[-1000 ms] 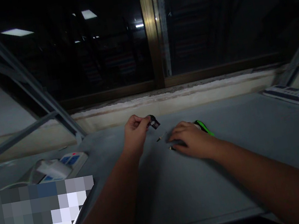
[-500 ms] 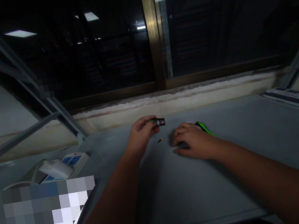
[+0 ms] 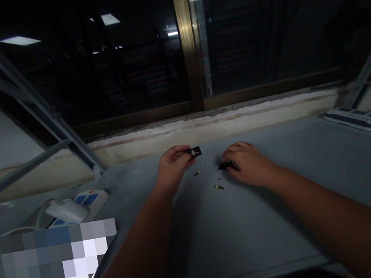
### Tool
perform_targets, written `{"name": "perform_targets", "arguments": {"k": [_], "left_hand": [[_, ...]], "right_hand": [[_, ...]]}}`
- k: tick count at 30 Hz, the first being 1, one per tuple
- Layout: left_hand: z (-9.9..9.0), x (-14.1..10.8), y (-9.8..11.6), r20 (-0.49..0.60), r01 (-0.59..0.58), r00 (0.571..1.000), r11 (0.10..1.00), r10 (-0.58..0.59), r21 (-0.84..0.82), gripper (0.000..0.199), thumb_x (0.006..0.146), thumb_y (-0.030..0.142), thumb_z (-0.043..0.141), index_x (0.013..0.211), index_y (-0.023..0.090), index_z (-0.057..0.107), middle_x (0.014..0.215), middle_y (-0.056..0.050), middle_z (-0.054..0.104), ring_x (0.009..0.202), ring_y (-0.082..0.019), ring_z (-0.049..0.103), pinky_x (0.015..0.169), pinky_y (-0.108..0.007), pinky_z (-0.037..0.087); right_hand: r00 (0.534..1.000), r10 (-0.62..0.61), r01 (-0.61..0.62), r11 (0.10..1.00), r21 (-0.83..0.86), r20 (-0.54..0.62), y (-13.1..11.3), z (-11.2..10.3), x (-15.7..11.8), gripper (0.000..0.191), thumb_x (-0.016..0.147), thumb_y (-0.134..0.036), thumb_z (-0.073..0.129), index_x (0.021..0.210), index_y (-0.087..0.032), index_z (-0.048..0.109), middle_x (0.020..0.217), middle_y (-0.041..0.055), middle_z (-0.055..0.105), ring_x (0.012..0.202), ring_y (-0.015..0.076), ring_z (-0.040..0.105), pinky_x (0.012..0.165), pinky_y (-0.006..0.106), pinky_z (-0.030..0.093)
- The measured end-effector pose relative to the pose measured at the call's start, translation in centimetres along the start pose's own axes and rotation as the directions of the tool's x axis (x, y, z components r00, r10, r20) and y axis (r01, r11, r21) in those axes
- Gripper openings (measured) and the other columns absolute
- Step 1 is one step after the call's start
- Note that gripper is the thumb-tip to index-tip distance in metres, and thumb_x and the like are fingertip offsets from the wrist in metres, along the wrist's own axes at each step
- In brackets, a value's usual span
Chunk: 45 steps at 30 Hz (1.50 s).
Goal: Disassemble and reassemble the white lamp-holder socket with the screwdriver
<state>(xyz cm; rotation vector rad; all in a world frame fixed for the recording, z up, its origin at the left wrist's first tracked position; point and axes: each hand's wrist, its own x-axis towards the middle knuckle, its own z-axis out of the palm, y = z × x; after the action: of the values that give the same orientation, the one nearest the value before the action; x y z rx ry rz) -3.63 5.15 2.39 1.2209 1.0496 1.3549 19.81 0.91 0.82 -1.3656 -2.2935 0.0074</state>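
Note:
My left hand (image 3: 172, 169) pinches a small dark rectangular piece (image 3: 195, 152) with lighter detail on its face, held above the table. My right hand (image 3: 252, 163) is lower, on the table, its fingers curled round a small black object (image 3: 226, 166) that is partly covered by them. Between the hands lies a thin, short part (image 3: 198, 172) with a dark end and a pale, narrow tip. Nearer to me rest a small yellowish and dark part (image 3: 219, 187) and a tiny speck-like piece (image 3: 219, 179). Dim light hides their exact kind.
The grey tabletop (image 3: 245, 238) runs back to a low wall ledge under a dark window. A power strip (image 3: 91, 200) with a white plug (image 3: 67, 210) sits at the left. Another power strip (image 3: 356, 119) lies at the back right. Metal frame bars (image 3: 81, 151) rise at both sides.
My right hand has shifted, its fingers now round the black object. The green and black thing by it no longer shows. Small parts once covered by that hand are visible. My left hand keeps its piece.

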Motion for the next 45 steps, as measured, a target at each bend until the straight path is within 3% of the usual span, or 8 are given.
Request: {"name": "perform_targets", "arguments": {"k": [5, 23, 26, 32, 36, 40, 45], "left_hand": [[-0.1, -0.2, -0.1, 0.028, -0.035, 0.999, 0.996, 0.033, 0.085, 0.029, 0.072, 0.012, 0.079, 0.1, 0.011, 0.071, 0.089, -0.007, 0.071, 0.072, -0.011, 0.07, 0.078, -0.028, 0.06], [-0.1, -0.3, -0.3, 0.05, -0.049, 0.998, 0.988, 0.042, 0.145, 0.03, 0.071, 0.012, 0.08, 0.101, 0.012, 0.072, 0.091, -0.007, 0.071, 0.071, -0.013, 0.07, 0.075, -0.028, 0.059], [-0.1, -0.2, -0.2, 0.034, -0.051, 0.998, 0.989, 0.046, 0.138, 0.029, 0.071, 0.015, 0.081, 0.098, 0.012, 0.072, 0.09, -0.007, 0.071, 0.071, -0.013, 0.071, 0.075, -0.028, 0.059], [-0.2, -0.2, -0.4, 0.039, -0.047, 0.998, 0.99, 0.042, 0.13, 0.025, 0.07, 0.015, 0.082, 0.092, 0.012, 0.07, 0.087, -0.006, 0.071, 0.072, -0.013, 0.07, 0.071, -0.026, 0.06], [-0.2, -0.3, -0.5, 0.052, -0.043, 0.998, 0.988, 0.036, 0.147, 0.025, 0.071, 0.016, 0.082, 0.092, 0.013, 0.07, 0.088, -0.006, 0.071, 0.071, -0.012, 0.07, 0.069, -0.025, 0.059], [0.1, -0.6, -0.2, 0.051, -0.001, 0.999, 0.991, -0.005, 0.135, 0.022, 0.072, 0.013, 0.08, 0.092, 0.012, 0.071, 0.087, -0.007, 0.073, 0.072, -0.013, 0.071, 0.071, -0.026, 0.06], [0.5, -0.8, 0.2, 0.062, 0.081, 0.994, 0.995, -0.084, 0.051, 0.018, 0.075, 0.012, 0.075, 0.093, 0.011, 0.071, 0.089, -0.01, 0.076, 0.08, -0.017, 0.074, 0.075, -0.028, 0.062]], "right_hand": [[0.999, 0.02, -0.018, 0.999, -0.052, 0.036, -0.2, 0.2, 0.0, 0.023, 0.083, -0.022, 0.066, 0.105, -0.023, 0.074, 0.11, 0.0073, 0.074, 0.111, 0.0305, 0.058, 0.104, 0.052, 0.04], [0.998, 0.045, -0.04, 0.996, -0.084, 0.055, 0.1, 0.6, 0.0, 0.021, 0.087, -0.027, 0.065, 0.107, -0.025, 0.072, 0.11, 0.0072, 0.074, 0.11, 0.0308, 0.061, 0.106, 0.059, 0.038], [1.0, -0.008, 0.009, 0.999, -0.032, 0.028, -0.4, 0.2, 0.1, 0.02, 0.086, -0.027, 0.067, 0.105, -0.023, 0.072, 0.108, 0.0075, 0.073, 0.109, 0.029, 0.06, 0.105, 0.054, 0.04], [0.967, -0.248, 0.235, 0.955, 0.178, 0.056, -2.0, -0.7, -0.1, 0.013, 0.087, -0.025, 0.069, 0.099, -0.02, 0.071, 0.103, 0.0078, 0.07, 0.107, 0.0249, 0.059, 0.096, 0.04, 0.047], [0.96, -0.26, 0.241, 0.956, 0.167, 0.105, -2.5, -0.3, -0.3, 0.017, 0.083, -0.029, 0.075, 0.098, -0.021, 0.074, 0.106, 0.0076, 0.07, 0.107, 0.0263, 0.059, 0.097, 0.042, 0.047], [0.949, -0.282, 0.262, 0.954, 0.147, 0.139, -2.8, 0.1, -0.2, 0.007, 0.082, -0.021, 0.072, 0.089, -0.021, 0.075, 0.104, 0.0069, 0.072, 0.107, 0.0251, 0.059, 0.099, 0.041, 0.045], [0.936, -0.334, 0.313, 0.934, 0.171, 0.108, -3.4, -0.4, -0.1, 0.004, 0.08, -0.017, 0.069, 0.083, -0.02, 0.071, 0.095, 0.006, 0.072, 0.1, 0.0241, 0.062, 0.096, 0.039, 0.046]]}}
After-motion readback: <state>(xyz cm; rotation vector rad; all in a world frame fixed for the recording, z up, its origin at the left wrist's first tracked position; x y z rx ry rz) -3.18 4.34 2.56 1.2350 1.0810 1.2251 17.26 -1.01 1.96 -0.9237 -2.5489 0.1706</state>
